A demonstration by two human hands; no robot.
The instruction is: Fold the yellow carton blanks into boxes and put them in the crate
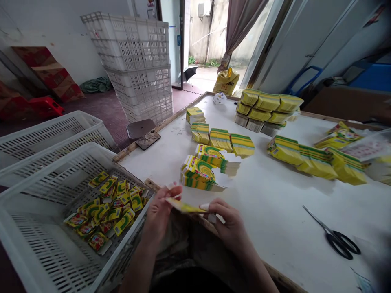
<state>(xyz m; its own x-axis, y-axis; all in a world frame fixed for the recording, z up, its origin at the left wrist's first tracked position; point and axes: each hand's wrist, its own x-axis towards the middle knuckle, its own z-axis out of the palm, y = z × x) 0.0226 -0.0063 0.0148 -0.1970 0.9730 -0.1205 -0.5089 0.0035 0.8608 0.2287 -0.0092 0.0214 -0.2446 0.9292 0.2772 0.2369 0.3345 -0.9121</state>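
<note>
Between my two hands, over the table's front edge, is a flat yellow and green cardboard box [186, 206], blurred and seen nearly edge-on. My left hand [161, 207] pinches its left end, where a white flap shows. On the right end, my right hand [224, 219] grips it, with white coverings on the fingertips. Just beyond the hands lie two stacks of flat printed boxes [200, 171] with white flaps. To the left, a white plastic crate [70, 179] holds many small yellow boxes [106, 209] in a loose pile.
Bundled stacks of flat boxes [220, 139] stand farther back, more [314, 156] at right and a tall pile [265, 106] behind. Black-handled scissors [336, 240] lie right on the white table [269, 219]. A phone [148, 139] rests on the left edge. Stacked crates [137, 61] rise behind.
</note>
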